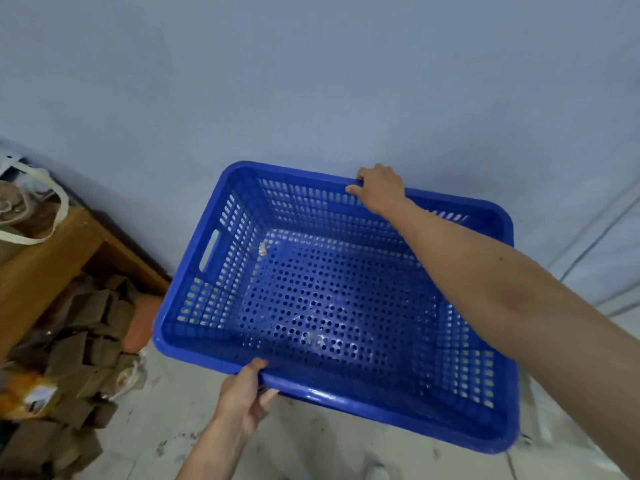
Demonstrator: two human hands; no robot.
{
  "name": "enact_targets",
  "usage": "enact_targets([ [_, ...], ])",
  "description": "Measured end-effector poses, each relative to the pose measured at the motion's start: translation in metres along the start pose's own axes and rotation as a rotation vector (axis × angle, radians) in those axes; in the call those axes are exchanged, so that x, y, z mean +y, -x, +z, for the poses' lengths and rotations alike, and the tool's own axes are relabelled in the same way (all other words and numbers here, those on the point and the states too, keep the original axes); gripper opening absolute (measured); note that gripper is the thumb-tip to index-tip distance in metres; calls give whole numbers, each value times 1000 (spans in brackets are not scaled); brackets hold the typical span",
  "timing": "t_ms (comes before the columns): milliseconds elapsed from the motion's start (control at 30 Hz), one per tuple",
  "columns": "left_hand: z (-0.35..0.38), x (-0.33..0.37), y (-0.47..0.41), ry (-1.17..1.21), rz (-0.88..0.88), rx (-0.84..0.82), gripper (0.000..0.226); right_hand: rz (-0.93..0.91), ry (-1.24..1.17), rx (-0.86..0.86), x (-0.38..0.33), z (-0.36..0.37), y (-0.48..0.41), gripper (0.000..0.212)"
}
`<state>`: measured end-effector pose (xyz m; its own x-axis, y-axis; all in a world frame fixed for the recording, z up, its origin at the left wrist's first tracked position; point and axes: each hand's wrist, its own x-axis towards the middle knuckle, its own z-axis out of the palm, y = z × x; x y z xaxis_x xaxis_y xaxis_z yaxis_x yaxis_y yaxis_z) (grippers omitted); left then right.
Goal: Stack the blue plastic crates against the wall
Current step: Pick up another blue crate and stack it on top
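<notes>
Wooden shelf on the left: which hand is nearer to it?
Left. The left hand grips the blue crate's near rim, on the side toward the wooden shelf. The right hand holds the far rim by the wall, farther from it.

A blue perforated plastic crate (332, 303) sits open side up at the pale blue wall (311, 81), its far rim at the wall. The left hand (244, 398) grips the near rim by the left corner; the right hand (379, 188) clasps the far rim. Left of it, a brown wooden shelf (45, 268) stands over piled brown cardboard pieces (79, 348) on the dirty pale floor (311, 448).
</notes>
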<state>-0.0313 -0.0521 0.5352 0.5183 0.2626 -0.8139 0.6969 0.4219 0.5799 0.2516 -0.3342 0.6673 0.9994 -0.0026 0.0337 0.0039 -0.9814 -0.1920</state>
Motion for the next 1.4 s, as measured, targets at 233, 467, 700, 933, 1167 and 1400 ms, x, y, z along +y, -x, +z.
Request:
enact_targets([
  [233, -2, 19, 7, -9, 31, -45, 26, -19, 12, 23, -10, 8, -26, 45],
  [467, 4, 28, 14, -24, 81, -57, 26, 1, 56, -37, -9, 10, -36, 45],
  [700, 1, 31, 15, -45, 48, -54, 10, 48, 83, -42, 11, 40, -22, 43],
  [933, 7, 14, 12, -14, -14, -38, 11, 4, 57, 4, 1, 38, -30, 44],
  [1167, 12, 19, 14, 0, 27, -48, 8, 13, 71, -71, 4, 49, -35, 41],
  [1400, 26, 37, 12, -25, 59, -78, 8, -1, 93, -237, 25, 55, -19, 58],
])
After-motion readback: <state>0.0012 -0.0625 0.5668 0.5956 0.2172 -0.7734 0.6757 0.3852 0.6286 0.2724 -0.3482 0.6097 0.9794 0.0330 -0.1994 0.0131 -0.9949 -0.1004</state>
